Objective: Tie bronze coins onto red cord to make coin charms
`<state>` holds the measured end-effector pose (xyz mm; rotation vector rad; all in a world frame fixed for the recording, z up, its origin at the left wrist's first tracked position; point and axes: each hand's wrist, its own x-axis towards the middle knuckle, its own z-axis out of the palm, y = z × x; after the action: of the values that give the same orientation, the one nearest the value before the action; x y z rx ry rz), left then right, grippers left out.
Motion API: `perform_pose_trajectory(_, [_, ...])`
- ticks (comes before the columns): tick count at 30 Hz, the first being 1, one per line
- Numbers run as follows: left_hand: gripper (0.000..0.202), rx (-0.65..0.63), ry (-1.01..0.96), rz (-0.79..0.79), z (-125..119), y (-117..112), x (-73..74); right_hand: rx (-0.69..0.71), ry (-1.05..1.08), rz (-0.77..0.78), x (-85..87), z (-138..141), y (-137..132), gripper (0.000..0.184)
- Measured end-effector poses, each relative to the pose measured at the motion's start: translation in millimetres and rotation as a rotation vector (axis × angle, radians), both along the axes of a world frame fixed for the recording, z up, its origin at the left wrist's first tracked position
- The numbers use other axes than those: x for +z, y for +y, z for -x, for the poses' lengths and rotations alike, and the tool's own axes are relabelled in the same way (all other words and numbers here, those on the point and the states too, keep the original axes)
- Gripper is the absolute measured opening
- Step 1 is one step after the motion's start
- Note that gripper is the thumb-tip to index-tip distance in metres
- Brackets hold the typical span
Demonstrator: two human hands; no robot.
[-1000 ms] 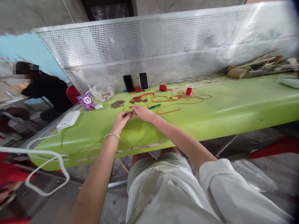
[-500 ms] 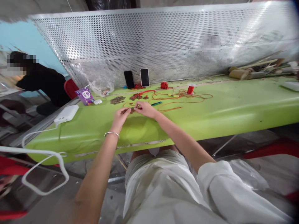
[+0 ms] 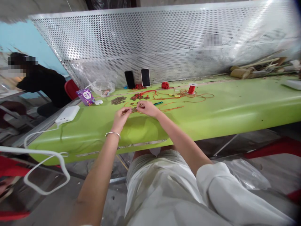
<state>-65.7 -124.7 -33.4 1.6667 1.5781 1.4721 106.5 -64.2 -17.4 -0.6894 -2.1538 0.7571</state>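
Above the front of the table, my left hand [image 3: 121, 117] pinches a small brown coin [image 3: 134, 110] between thumb and fingers. Close on its right, my right hand [image 3: 147, 108] has its fingertips pressed together; a thin cord seems to run there, but what they grip is too small to tell. Just beyond the hands lie a pile of brown coins [image 3: 118, 100] and a cluster of coins with red cord [image 3: 139, 96]. A teal pen-like tool [image 3: 158, 103] lies by my right hand. Loose orange-red cord [image 3: 172, 109] stretches across the table to the right.
A red spool [image 3: 192, 89], a red ball of cord [image 3: 165, 85] and two phones [image 3: 145, 77] stand along the perforated metal panel [image 3: 164, 47]. On the left are a purple packet [image 3: 85, 96], a plastic bag [image 3: 102, 88] and a white power bank [image 3: 68, 115]. A person [image 3: 47, 81] sits beyond.
My right hand has drawn slightly to the right and up, away from my left fingertips, showing more of the coin between them. My left hand stays nearly in place.
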Motion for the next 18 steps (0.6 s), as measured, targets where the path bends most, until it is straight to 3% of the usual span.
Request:
perform_pose_trajectory(9, [0.037, -0.093, 0.002, -0.040, -1.3, -1.4, -1.4, -0.009, 0.019, 0.000, -1.6, -1.6, 2.4, 0.015])
perform_pose_trajectory(18, [0.039, -0.088, 0.041, -0.091, 1.8, 1.5, -4.3, 0.011, 0.028, -0.010, -5.6, -1.0, 4.0, 0.015])
